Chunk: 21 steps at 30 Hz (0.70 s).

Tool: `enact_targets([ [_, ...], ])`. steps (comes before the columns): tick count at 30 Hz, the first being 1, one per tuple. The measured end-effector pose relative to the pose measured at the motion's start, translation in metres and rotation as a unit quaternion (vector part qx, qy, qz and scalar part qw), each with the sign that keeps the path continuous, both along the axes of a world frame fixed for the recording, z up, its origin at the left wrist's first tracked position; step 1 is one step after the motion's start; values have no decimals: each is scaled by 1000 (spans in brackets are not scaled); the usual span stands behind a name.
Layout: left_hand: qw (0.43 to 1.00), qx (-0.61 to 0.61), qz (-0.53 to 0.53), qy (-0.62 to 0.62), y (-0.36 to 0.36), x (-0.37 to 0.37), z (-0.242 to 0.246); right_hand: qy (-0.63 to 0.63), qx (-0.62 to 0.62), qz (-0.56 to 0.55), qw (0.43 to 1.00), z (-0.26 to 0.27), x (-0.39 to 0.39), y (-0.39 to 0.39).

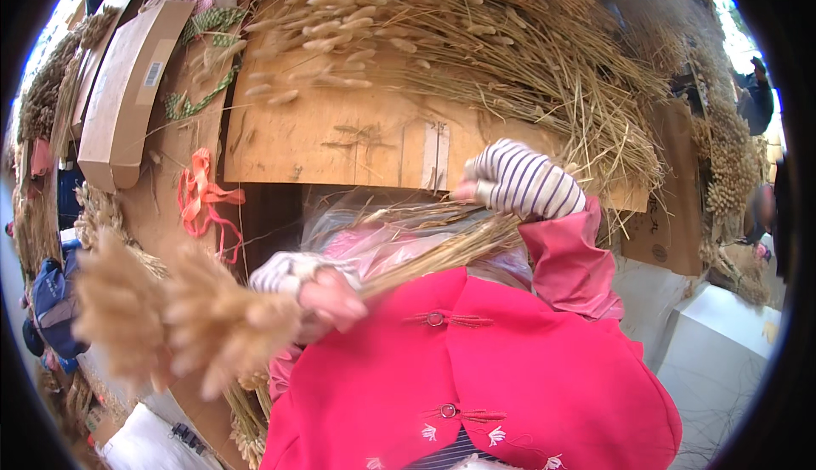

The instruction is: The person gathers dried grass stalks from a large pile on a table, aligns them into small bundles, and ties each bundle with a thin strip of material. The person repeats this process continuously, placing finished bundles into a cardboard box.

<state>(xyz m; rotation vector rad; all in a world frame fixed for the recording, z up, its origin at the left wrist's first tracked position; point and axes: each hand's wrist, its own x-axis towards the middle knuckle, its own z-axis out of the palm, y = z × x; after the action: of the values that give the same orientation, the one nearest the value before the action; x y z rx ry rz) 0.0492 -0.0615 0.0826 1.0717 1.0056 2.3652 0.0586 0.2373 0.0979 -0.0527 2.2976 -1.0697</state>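
Observation:
My left hand [331, 298], in a striped fingerless glove, grips a bunch of dried bunny-tail grass [440, 250] just below its heads. The fluffy tan heads [229, 317] are blurred and point left. The stems run across my lap to the right, under my right wrist. My right hand [523, 180], in a matching striped glove, is curled at the front edge of the wooden board [306, 145]. Its fingertips are partly hidden, so whether they pinch any stems is unclear. Loose straw and clear plastic sheeting [319, 215] lie over my lap.
A large heap of dried grass [446, 36] covers the far side of the board. Left of it are a long cardboard box [127, 100], green checked ribbon [204, 97] and orange ribbon [201, 193]. A white box [714, 336] stands at right. A person [755, 97] is at the far right.

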Motion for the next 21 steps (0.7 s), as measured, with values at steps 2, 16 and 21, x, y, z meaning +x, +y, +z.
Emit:
enact_targets([
  [2,992,-40,-87,78,-10,-8,14,-12,58,119,991,-3,8,-11],
  [16,936,-153,-228,221,-6,-16,50,-55,196,182,962,-46,16,-25],
  [21,967,-103,-134,191,-8,-7,25,-86,126,144,978,-58,18,-16],
])
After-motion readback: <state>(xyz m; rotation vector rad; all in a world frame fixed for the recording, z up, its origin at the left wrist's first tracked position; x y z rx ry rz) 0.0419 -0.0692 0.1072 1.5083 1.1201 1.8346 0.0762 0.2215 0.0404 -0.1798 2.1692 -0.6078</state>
